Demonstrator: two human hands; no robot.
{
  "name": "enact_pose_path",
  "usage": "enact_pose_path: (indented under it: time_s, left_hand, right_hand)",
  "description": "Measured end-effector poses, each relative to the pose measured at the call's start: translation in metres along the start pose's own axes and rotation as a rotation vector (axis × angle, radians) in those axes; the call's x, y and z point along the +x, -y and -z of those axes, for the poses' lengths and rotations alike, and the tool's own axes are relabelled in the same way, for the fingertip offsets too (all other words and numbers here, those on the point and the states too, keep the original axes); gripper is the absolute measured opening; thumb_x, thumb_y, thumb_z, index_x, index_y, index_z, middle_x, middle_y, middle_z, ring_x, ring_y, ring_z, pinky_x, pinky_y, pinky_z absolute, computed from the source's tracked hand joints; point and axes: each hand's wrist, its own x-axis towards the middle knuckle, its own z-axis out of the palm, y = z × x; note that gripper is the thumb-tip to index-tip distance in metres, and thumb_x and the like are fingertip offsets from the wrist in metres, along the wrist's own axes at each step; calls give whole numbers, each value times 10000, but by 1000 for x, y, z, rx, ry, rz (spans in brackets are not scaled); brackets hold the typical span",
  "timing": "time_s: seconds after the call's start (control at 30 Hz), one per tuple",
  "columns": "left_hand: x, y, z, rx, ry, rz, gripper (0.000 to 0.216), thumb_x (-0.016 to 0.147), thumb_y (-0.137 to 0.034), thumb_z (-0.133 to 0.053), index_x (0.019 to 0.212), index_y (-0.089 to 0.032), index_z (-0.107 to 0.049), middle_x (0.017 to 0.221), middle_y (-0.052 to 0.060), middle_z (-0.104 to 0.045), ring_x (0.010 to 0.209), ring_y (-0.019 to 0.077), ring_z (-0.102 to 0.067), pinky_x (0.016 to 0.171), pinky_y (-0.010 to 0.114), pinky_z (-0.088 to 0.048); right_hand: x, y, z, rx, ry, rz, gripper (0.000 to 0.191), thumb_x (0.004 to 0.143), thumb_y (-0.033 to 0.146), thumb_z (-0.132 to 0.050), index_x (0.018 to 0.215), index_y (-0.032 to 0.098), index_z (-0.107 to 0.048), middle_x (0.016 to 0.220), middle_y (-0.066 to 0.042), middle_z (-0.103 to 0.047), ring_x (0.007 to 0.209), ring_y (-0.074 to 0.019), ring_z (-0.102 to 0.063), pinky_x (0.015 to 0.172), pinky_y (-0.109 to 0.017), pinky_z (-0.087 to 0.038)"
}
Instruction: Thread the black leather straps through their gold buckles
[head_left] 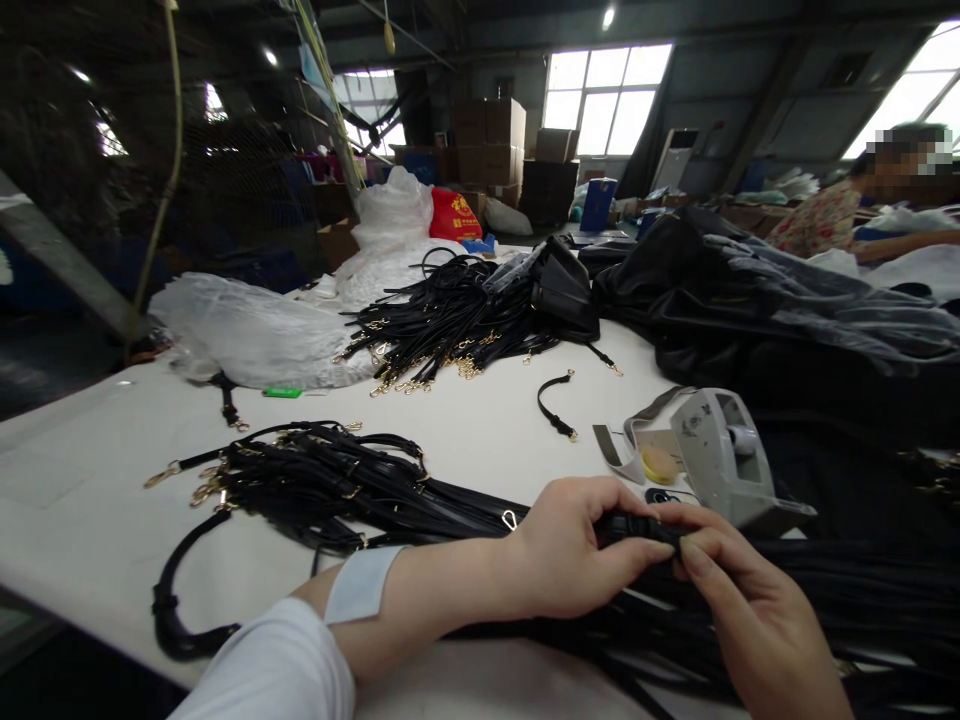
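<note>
Reckoned from the hands, the white table (pixel 495 400) spreads below and out toward nine o'clock; a heap of black sheeting (pixel 750 290) sprawls at one o'clock, a bundle of black straps (pixel 442 510) trails to nine, a looser strap pile (pixel 450 310) lies at eleven, and a tape dispenser (pixel 712 440) sits just beside at one. The left hand (pixel 570 550) pinches the black strap (pixel 626 526) between thumb and fingers; the right hand (pixel 757 600) meets it at three, thumb and forefinger closed tightly on the same piece. The strap looks light, bendy, perhaps slightly slick, and hard to break; its thick, layered part seems the best grip. A gold clip (pixel 510 519) rests at nine, by the left wrist.
</note>
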Motion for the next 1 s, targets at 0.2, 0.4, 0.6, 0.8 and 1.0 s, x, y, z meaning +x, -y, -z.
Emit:
enact_pose_path:
  time_s: [0.2, 0.4, 0.6, 0.8, 1.0]
  left_hand:
    - [4, 4, 2, -57, 11, 22, 302, 774, -355, -785, 953, -115, -753, 849, 66, -746, 731, 142, -637, 694, 236, -497]
    - [10, 4, 12, -47, 89, -50, 282, 764, -339, -802, 935, -118, -761, 858, 67, -754, 743, 143, -643, 735, 242, -511]
    - [8, 5, 9, -51, 173, -3, 283, 767, -336, -806, 951, -126, -761, 885, 66, -765, 753, 151, -666, 719, 227, -524]
    - [7, 6, 2, -25, 139, -26, 307, 792, -375, -770, 943, -108, -746, 838, 81, -746, 692, 144, -640, 663, 228, -496]
    - [9, 3, 5, -25, 117, -30, 330, 798, -378, -763, 970, -97, -742, 835, 93, -744, 697, 152, -637, 675, 241, -491]
  right_hand:
    - [2, 9, -5, -11, -8, 31, 272, 951, 378, -600, 735, 228, -670, 1224, -39, -669, 1150, -198, -633, 900, -225, -520]
    - [-1, 8, -11, 6, 15, 15, 250, 956, 365, -599, 767, 233, -696, 1258, -36, -644, 1195, -200, -612, 942, -224, -497]
    - [-5, 5, 2, 119, -93, -23, 247, 962, 361, -585, 780, 224, -679, 1304, -49, -626, 1160, -207, -626, 990, -256, -496]
    - [-2, 10, 9, 34, -5, 60, 253, 958, 353, -594, 748, 228, -657, 1236, -35, -656, 1168, -197, -611, 993, -236, -460]
    - [-3, 11, 8, 24, -67, 28, 263, 954, 360, -604, 730, 226, -633, 1233, -16, -662, 1136, -174, -627, 996, -218, -430]
